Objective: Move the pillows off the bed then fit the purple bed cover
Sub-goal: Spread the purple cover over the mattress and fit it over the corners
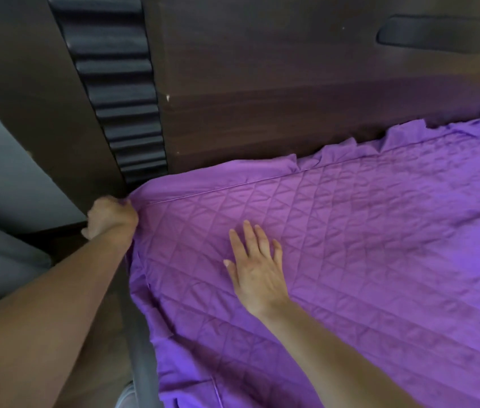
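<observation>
The purple cover (350, 245) lay spread over the bed, its quilted top facing up and its plain skirt bunched in ruffles along the dark wooden headboard (262, 83). At the near corner of the bed, beside the headboard's ribbed black strip (118, 83), the left hand (112, 219) was clenched on the cover's corner, fingers curled into the fabric. The right hand (255, 266) lay flat on the quilted surface a little inward from that corner, palm down, fingers straight and slightly spread, pressing on the cloth and gripping nothing. Along the near side the skirt hung over the bed's edge, loose and creased. A grey wall (3, 178) stood to the left of the headboard. At the far right edge something brownish and blurred met the cover; it could not be identified.
</observation>
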{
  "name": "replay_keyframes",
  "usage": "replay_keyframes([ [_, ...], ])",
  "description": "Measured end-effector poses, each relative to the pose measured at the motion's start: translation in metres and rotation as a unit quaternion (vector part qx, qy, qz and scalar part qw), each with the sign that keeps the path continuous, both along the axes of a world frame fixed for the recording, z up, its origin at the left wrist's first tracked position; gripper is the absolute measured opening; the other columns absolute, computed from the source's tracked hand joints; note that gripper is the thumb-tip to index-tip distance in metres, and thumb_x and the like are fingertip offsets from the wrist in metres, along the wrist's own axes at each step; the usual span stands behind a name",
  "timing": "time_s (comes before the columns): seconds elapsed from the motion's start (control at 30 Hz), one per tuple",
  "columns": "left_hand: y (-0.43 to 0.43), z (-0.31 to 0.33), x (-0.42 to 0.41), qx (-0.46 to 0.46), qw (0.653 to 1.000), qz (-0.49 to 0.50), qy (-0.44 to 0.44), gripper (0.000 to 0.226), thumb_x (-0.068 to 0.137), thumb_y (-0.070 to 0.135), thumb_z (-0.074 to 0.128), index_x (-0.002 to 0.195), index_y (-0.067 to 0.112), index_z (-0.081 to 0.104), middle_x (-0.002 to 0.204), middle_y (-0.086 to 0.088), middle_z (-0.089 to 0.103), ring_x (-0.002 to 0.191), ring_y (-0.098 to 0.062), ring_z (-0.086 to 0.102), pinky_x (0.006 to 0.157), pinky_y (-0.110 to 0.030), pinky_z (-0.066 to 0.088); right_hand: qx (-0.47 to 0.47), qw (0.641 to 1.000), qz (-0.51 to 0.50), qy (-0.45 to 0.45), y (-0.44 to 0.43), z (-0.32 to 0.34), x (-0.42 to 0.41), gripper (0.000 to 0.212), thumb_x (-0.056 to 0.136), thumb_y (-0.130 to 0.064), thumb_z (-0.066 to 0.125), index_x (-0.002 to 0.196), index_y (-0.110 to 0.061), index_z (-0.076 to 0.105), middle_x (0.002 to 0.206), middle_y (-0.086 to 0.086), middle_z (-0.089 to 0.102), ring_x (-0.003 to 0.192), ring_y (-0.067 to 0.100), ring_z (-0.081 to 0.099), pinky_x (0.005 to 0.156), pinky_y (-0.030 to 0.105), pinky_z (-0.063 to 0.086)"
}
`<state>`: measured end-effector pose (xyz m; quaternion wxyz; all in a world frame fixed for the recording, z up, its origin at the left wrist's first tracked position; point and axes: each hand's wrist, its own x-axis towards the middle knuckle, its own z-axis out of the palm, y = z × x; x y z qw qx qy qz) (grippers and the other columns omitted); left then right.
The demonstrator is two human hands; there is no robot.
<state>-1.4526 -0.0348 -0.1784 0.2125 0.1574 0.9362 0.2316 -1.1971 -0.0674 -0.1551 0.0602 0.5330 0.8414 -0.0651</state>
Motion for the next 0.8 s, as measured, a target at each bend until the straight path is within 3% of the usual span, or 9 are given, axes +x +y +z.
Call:
replay_keyframes([
  [0.13, 0.004, -0.005, 0.004, -0.016, 0.996, 0.045, -0.074, 0.042, 0.085, 0.020, 0.057, 0.119, -0.004, 0.055, 0.125, -0.025, 0.056, 0.116, -0.040, 0.054, 0.099, -0.048, 0.044, -0.013, 1.000, -0.013, 0.000, 0.006, -0.002, 0.012, 0.057, 0.089, -0.044, 0.031, 0.139, -0.019, 0.041, 0.150, 0.009, 0.035, 0.134, 0.035, 0.038, 0.097, 0.063, 0.036],
  [0.23, -0.005, 0.009, 0.032, 0.038, 0.988, -0.092, 0.114, 0.038, 0.086, 0.011, 0.050, 0.123, 0.001, 0.047, 0.126, -0.025, 0.050, 0.117, -0.042, 0.046, 0.094, -0.051, 0.039, -0.084, 0.996, -0.016, 0.016, 0.013, -0.002, 0.017, 0.059, 0.098, -0.042, 0.032, 0.151, -0.024, 0.012, 0.160, 0.002, 0.001, 0.146, 0.032, 0.000, 0.110, 0.062, 0.007],
  [0.3, -0.019, 0.015, 0.057, 0.143, 0.914, -0.301, 0.230, 0.039, 0.087, 0.011, 0.046, 0.126, 0.009, 0.049, 0.128, -0.020, 0.050, 0.117, -0.040, 0.046, 0.093, -0.050, 0.039, -0.118, 0.993, 0.024, 0.005, 0.007, -0.001, 0.012, 0.060, 0.099, -0.043, 0.031, 0.151, -0.027, 0.006, 0.159, -0.001, -0.006, 0.145, 0.031, -0.007, 0.113, 0.062, 0.004],
  [0.33, -0.023, 0.013, 0.064, 0.126, 0.864, -0.420, 0.246, 0.042, 0.091, 0.018, 0.041, 0.133, 0.016, 0.046, 0.139, -0.016, 0.044, 0.126, -0.037, 0.041, 0.100, -0.050, 0.036, -0.135, 0.989, 0.060, 0.001, -0.001, -0.002, 0.008, 0.059, 0.098, -0.043, 0.032, 0.150, -0.028, 0.009, 0.160, -0.001, -0.003, 0.145, 0.033, -0.004, 0.112, 0.062, 0.006],
  [0.37, -0.025, 0.007, 0.063, 0.074, 0.838, -0.491, 0.225, 0.046, 0.096, 0.026, 0.034, 0.141, 0.025, 0.036, 0.151, -0.009, 0.031, 0.137, -0.034, 0.030, 0.108, -0.050, 0.028, -0.143, 0.984, 0.104, -0.008, -0.013, -0.002, 0.003, 0.057, 0.097, -0.044, 0.033, 0.149, -0.028, 0.017, 0.160, 0.001, 0.004, 0.145, 0.036, 0.003, 0.111, 0.064, 0.011],
  [0.43, -0.022, -0.001, 0.057, -0.069, 0.879, -0.460, 0.103, 0.049, 0.099, 0.044, 0.023, 0.146, 0.043, 0.012, 0.159, 0.001, 0.002, 0.144, -0.033, 0.008, 0.115, -0.052, 0.012, -0.127, 0.973, 0.191, -0.023, -0.038, -0.002, -0.001, 0.052, 0.090, -0.047, 0.033, 0.139, -0.031, 0.040, 0.152, 0.000, 0.033, 0.137, 0.038, 0.031, 0.101, 0.064, 0.033],
  [0.5, -0.021, 0.002, 0.055, -0.107, 0.917, -0.385, 0.016, 0.051, 0.097, 0.049, 0.022, 0.145, 0.047, 0.004, 0.159, -0.003, -0.004, 0.144, -0.036, 0.011, 0.114, -0.052, 0.013, -0.108, 0.966, 0.235, -0.033, -0.055, -0.002, 0.002, 0.051, 0.085, -0.049, 0.031, 0.131, -0.035, 0.048, 0.144, -0.004, 0.045, 0.130, 0.029, 0.046, 0.094, 0.057, 0.042],
  [0.67, -0.036, 0.020, 0.064, -0.045, 0.955, -0.280, -0.088, 0.057, 0.100, 0.039, 0.027, 0.149, 0.030, -0.001, 0.157, -0.012, 0.012, 0.140, -0.036, 0.025, 0.111, -0.046, 0.023, -0.118, 0.991, 0.060, -0.029, -0.060, 0.004, 0.027, 0.051, 0.083, -0.050, 0.032, 0.129, -0.036, 0.049, 0.142, 0.001, 0.048, 0.123, 0.032, 0.052, 0.084, 0.060, 0.048],
  [0.8, -0.059, 0.021, 0.065, -0.086, 0.950, -0.284, -0.102, 0.058, 0.100, 0.035, 0.030, 0.150, 0.022, 0.005, 0.153, -0.015, 0.025, 0.137, -0.039, 0.030, 0.113, -0.042, 0.025, -0.107, 0.977, 0.182, -0.025, -0.104, -0.004, 0.043, 0.049, 0.081, -0.051, 0.031, 0.124, -0.042, 0.051, 0.137, -0.005, 0.053, 0.121, 0.027, 0.056, 0.084, 0.053, 0.051],
])
